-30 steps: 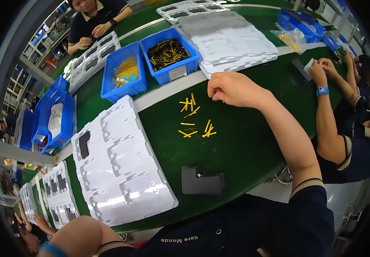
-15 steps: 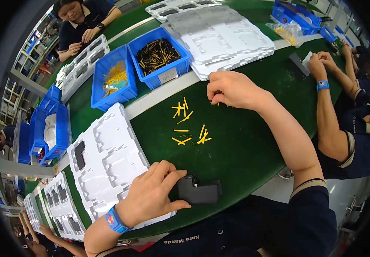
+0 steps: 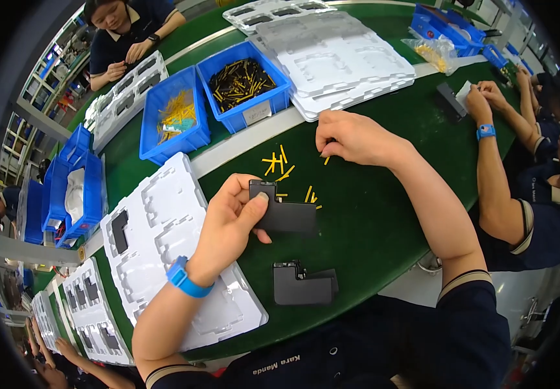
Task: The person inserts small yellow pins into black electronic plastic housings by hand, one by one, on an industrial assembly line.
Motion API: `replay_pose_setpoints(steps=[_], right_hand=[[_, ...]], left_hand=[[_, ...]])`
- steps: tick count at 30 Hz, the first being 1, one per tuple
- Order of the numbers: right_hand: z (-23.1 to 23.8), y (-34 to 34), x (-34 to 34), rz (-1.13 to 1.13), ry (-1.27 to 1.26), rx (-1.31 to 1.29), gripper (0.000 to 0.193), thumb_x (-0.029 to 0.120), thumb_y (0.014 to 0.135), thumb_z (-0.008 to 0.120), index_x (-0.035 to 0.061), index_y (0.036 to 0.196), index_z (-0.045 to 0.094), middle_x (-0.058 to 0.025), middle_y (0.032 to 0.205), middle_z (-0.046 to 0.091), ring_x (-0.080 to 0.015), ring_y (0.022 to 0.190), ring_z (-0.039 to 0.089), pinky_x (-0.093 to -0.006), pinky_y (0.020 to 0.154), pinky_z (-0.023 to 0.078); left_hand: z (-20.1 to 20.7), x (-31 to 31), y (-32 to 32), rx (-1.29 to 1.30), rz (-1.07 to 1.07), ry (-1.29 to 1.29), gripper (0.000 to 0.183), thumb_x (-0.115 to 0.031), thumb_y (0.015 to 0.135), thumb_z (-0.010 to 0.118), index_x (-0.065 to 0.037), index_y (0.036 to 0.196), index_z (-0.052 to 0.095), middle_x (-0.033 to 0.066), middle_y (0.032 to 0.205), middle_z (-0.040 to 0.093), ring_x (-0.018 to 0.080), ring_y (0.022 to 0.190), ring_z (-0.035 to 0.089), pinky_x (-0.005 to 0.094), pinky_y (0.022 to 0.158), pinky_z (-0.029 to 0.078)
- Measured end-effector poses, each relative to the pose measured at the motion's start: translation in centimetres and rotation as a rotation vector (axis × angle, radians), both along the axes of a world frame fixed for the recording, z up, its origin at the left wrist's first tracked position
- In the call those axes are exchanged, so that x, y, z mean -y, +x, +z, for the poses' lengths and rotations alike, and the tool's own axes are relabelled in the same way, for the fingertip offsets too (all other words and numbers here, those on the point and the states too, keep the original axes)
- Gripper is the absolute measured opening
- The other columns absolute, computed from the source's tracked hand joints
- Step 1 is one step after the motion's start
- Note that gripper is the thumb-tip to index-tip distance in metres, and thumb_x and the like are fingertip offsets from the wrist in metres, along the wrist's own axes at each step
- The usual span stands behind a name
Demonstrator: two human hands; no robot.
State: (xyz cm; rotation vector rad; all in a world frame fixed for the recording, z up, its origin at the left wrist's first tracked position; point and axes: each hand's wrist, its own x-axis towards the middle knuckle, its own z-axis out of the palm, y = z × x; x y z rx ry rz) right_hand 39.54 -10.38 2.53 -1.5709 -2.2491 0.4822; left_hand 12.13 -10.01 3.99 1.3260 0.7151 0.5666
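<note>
I saw the left hand (image 3: 227, 223) gripping a black piece (image 3: 293, 218) above the counter (image 3: 377, 223), thumb (image 3: 252, 210) pressed across its end, apparently for steadiness; towards one o'clock, the right hand (image 3: 354, 137) seemingly pinched a yellow strip (image 3: 327, 161).

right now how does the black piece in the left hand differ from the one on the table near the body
The held piece is gripped by the left hand, while the table piece lies on the green table with no hand on it. The held piece is partly hidden by that hand; the table piece's upper face is uncovered. Both are black and roughly L-shaped.
</note>
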Motion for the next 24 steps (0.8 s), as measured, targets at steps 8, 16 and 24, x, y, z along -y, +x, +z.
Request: replay_pose_setpoints(steps=[8,16,24], right_hand=[[1.2,-1.4,0.9,-0.014,-0.012,-0.097,0.012,0.013,0.084,0.058,0.0028,0.081,0.054,-0.0093,0.085,0.058,-0.0293,0.085,0.056,-0.0375,0.076,0.045],[1.7,-2.0,1.4,0.007,-0.239,-0.313,0.017,0.002,0.085,0.056,-0.0016,0.101,0.061,-0.0079,0.079,0.061,-0.0174,0.064,0.063,-0.0280,0.059,0.052],[1.9,-3.4,1.6,0.053,-0.201,-0.435,0.016,-0.005,0.079,0.061,-0.0017,0.095,0.062,-0.0070,0.088,0.058,-0.0133,0.073,0.063,-0.0231,0.064,0.052]], left_hand=[[-1.5,0.1,0.2,0.000,0.116,0.084,0.038,-0.008,0.096,0.042,-0.007,0.134,0.036,0.0103,0.094,0.063,0.0121,0.074,0.061,0.0223,0.055,0.050],[-2.5,-0.1,0.3,-0.033,0.035,0.036,0.024,-0.006,0.094,0.048,-0.003,0.116,0.056,0.0096,0.099,0.063,0.0134,0.085,0.062,0.0239,0.065,0.055],[-2.3,-0.4,0.1,-0.105,0.004,0.034,0.023,-0.006,0.092,0.051,0.000,0.113,0.058,0.0119,0.104,0.063,0.0157,0.090,0.062,0.0247,0.068,0.055]])
